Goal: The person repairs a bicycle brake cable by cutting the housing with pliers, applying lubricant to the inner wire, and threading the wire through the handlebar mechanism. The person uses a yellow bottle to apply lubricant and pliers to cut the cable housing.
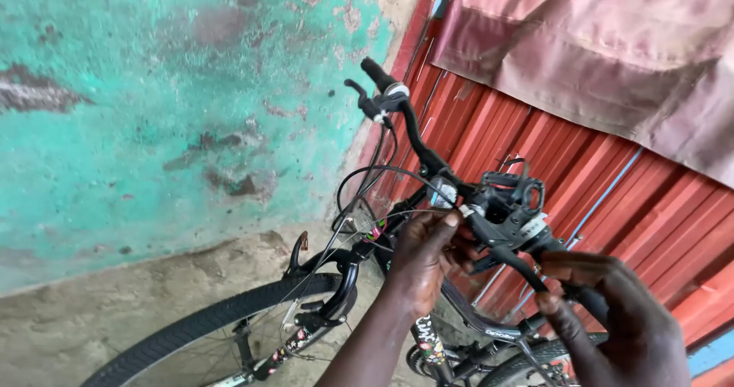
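Your left hand (424, 261) pinches a thin cable (397, 215) beside the bicycle handlebar (428, 158); your right hand (612, 310), near right, curls closed around the brake lever (520, 268).

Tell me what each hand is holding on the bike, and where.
The right hand grips the handlebar at its near end. The left hand pinches at the brake lever clamp mid-bar.
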